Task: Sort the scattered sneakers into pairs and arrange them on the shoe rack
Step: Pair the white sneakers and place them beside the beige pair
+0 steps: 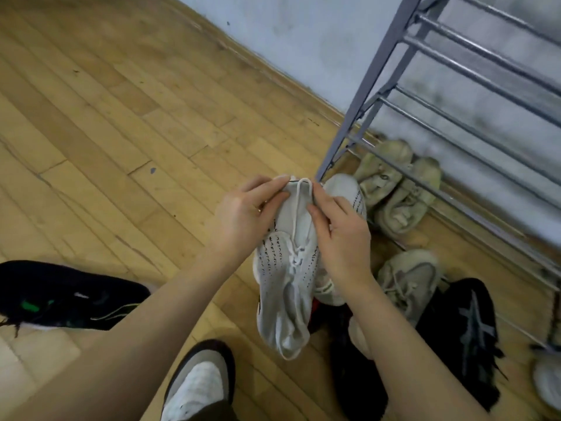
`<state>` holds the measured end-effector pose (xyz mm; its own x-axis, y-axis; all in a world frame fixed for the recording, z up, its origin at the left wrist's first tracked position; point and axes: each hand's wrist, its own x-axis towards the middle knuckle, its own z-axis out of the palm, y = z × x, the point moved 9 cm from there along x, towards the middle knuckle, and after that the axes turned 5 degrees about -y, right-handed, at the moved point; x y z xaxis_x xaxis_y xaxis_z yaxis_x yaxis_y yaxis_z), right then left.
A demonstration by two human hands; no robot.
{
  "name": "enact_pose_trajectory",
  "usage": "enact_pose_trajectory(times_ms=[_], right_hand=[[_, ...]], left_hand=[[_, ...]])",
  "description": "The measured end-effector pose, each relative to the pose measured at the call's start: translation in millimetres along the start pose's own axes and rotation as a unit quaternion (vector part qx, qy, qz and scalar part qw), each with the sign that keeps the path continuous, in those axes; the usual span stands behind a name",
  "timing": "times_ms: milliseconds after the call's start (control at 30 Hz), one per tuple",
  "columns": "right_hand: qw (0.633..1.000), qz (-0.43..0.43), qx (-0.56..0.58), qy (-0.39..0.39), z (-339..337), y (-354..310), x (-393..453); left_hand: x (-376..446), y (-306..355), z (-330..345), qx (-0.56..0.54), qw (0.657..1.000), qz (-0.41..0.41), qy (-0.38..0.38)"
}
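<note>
At the bottom of the frame lies a grey-and-white shoe [198, 385], and a black sneaker [65, 294] lies at the lower left. In the centre both hands hold up a white sneaker [285, 287] above the floor [106, 132]. The left hand [243, 217] pinches one side of its upper end, and the right hand [340, 238] pinches the other side; the fingers of both are closed on the fabric, with the lace [299, 214] between them. It seems they tidy the lace or open the collar, but motion blur makes this uncertain. To do it well, keep both grips even, tuck the lace inside, then find the twin: a second white shoe [346, 189] lies just behind the hands. At the lower right is a heap of beige [406, 284] and black [467, 326] sneakers. Further right, a beige pair [394, 189] sits under the grey rack [473, 74], whose visible bars are bare. The floor is worn wood boards; the wall [303, 41] behind is pale and stained.
</note>
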<state>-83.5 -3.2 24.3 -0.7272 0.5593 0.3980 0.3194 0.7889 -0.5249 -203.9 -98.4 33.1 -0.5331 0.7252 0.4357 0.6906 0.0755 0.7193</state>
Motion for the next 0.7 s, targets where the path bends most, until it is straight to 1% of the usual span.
enact_pose_trajectory(times_ms=[167, 267, 367, 500, 567, 600, 700], right_hand=[[0.998, 0.059, 0.011, 0.0, 2.1, 39.1, 6.0], [0.998, 0.067, 0.012, -0.014, 14.0, 54.6, 18.2], [0.996, 0.073, 0.002, -0.042, 28.9, 67.1, 25.9], [0.983, 0.14, -0.04, -0.11, 51.5, 92.7, 21.3], [0.978, 0.164, -0.045, -0.12, 53.0, 99.5, 14.9], [0.977, 0.169, -0.039, -0.121, 51.8, 100.1, 11.1], [0.976, 0.178, -0.027, -0.125, 45.1, 96.1, -8.0]], left_hand=[[24.2, -11.7, 41.0, -0.006, 0.999, 0.003, -0.048], [37.8, -25.4, 52.2, 0.011, 0.998, -0.009, -0.057], [46.3, -50.1, 65.3, 0.017, 0.995, -0.053, -0.083], [40.9, -68.0, 85.2, -0.006, 0.98, -0.125, -0.155], [28.4, -76.0, 89.9, -0.003, 0.967, -0.18, -0.182], [21.1, -77.6, 90.3, -0.002, 0.963, -0.192, -0.189], [3.6, -68.8, 86.4, 0.021, 0.964, -0.171, -0.202]])
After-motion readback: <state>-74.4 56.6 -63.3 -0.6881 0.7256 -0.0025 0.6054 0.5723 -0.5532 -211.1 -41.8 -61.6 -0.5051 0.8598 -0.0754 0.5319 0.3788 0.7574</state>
